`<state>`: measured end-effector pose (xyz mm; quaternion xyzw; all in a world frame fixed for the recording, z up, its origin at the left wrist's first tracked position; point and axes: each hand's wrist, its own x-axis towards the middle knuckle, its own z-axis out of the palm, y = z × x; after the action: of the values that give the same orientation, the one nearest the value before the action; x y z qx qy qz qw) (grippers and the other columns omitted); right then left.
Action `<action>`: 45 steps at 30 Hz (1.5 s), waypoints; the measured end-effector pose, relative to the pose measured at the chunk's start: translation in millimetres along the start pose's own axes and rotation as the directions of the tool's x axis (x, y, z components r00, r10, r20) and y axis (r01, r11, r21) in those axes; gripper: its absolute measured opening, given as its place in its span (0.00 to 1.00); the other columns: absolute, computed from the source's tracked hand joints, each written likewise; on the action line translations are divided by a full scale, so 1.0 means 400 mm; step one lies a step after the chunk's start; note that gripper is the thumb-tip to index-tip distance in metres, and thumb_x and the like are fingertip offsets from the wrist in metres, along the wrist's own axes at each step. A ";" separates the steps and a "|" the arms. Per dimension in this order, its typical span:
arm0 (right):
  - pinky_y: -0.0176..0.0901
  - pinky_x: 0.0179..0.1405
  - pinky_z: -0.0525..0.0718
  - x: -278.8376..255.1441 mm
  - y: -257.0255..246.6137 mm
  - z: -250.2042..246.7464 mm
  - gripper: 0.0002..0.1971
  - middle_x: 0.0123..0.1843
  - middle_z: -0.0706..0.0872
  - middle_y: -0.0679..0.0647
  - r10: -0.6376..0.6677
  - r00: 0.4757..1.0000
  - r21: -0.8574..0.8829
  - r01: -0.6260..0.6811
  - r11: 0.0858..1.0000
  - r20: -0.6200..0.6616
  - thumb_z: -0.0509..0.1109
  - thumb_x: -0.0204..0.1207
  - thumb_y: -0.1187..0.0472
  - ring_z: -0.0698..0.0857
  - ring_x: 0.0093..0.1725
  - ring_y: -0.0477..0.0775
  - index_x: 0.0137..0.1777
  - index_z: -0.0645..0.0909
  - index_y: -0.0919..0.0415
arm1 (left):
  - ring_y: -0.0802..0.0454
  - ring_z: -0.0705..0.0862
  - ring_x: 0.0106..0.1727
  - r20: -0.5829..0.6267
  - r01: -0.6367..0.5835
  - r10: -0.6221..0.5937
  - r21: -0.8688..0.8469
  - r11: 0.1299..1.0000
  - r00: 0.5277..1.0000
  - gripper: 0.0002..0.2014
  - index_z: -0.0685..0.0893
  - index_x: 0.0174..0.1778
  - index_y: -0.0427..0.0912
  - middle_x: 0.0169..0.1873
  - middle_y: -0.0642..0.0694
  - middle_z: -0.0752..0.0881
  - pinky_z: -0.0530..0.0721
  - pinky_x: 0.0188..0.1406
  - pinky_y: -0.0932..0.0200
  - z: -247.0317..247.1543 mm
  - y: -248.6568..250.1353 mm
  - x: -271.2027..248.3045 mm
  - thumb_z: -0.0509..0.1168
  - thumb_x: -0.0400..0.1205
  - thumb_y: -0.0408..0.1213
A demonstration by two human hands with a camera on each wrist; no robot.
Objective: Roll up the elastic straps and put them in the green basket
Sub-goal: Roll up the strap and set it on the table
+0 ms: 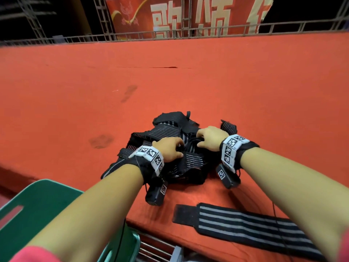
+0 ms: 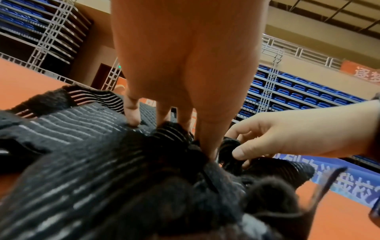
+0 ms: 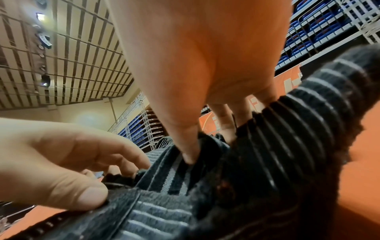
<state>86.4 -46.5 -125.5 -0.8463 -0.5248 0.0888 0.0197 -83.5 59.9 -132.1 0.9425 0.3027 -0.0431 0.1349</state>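
Both hands' grip (image 3: 185, 155) on straps (image 3: 205, 186)

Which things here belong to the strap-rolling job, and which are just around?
Job: pile of black striped elastic straps, flat strap, green basket, left hand, right hand.
Around: red carpeted surface, red banner, metal truss railing.

Both forearms reach forward, bare, marker bands on wrists. Left hand (image 1: 171, 148) palm down, fingers curled, thumb (image 3: 82, 196) pressing down. Right hand (image 1: 211, 136) just beside it, fingers bent, thumb (image 3: 190, 146) and fingertips pinching
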 end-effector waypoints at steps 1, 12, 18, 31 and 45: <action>0.48 0.47 0.79 0.000 0.004 0.000 0.11 0.60 0.84 0.55 0.006 1.000 0.002 -0.006 1.000 -0.002 0.67 0.80 0.53 0.83 0.55 0.61 0.62 0.80 0.47 | 0.47 0.77 0.72 0.000 0.008 -0.008 -0.003 1.000 1.000 0.24 0.75 0.73 0.57 0.68 0.54 0.82 0.67 0.70 0.37 0.005 0.003 0.002 0.70 0.81 0.51; 0.58 0.39 0.92 -0.007 0.083 -0.045 0.06 0.44 0.88 0.60 0.236 0.945 0.625 -0.045 0.779 -0.225 0.60 0.80 0.68 0.92 0.35 0.59 0.49 0.78 0.61 | 0.46 0.79 0.69 0.002 0.068 -0.068 -0.097 0.993 0.998 0.24 0.80 0.67 0.53 0.65 0.53 0.84 0.70 0.71 0.35 0.015 0.002 0.015 0.77 0.76 0.48; 0.62 0.37 0.92 -0.014 0.060 -0.073 0.06 0.41 0.86 0.63 0.369 0.905 0.880 0.011 0.474 -0.210 0.59 0.80 0.71 0.91 0.34 0.67 0.48 0.76 0.62 | 0.45 0.78 0.69 -0.029 0.115 -0.117 -0.083 0.990 0.993 0.24 0.80 0.69 0.54 0.64 0.51 0.84 0.68 0.70 0.36 0.009 0.001 0.005 0.74 0.77 0.43; 0.59 0.39 0.92 -0.029 0.042 -0.096 0.03 0.43 0.84 0.62 0.314 0.921 0.892 0.072 0.447 -0.231 0.68 0.78 0.69 0.90 0.33 0.64 0.48 0.79 0.62 | 0.50 0.85 0.47 -0.174 -0.167 0.111 -0.350 0.922 0.978 0.11 0.83 0.46 0.45 0.45 0.48 0.87 0.82 0.49 0.54 -0.035 0.103 0.023 0.72 0.79 0.48; 0.44 0.28 0.83 -0.090 0.158 -0.117 0.16 0.25 0.78 0.50 0.146 0.968 0.596 0.004 0.803 -0.203 0.71 0.80 0.54 0.82 0.23 0.50 0.31 0.79 0.56 | 0.45 0.82 0.53 -0.280 -0.376 0.335 -0.105 0.921 0.900 0.08 0.72 0.32 0.44 0.60 0.50 0.82 0.82 0.49 0.48 -0.006 0.203 0.044 0.67 0.73 0.36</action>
<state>134.8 -103.9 -83.0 -0.8215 -0.4323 0.1462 0.3419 -22.1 7.1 -114.0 0.9660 0.1425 0.1284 0.1735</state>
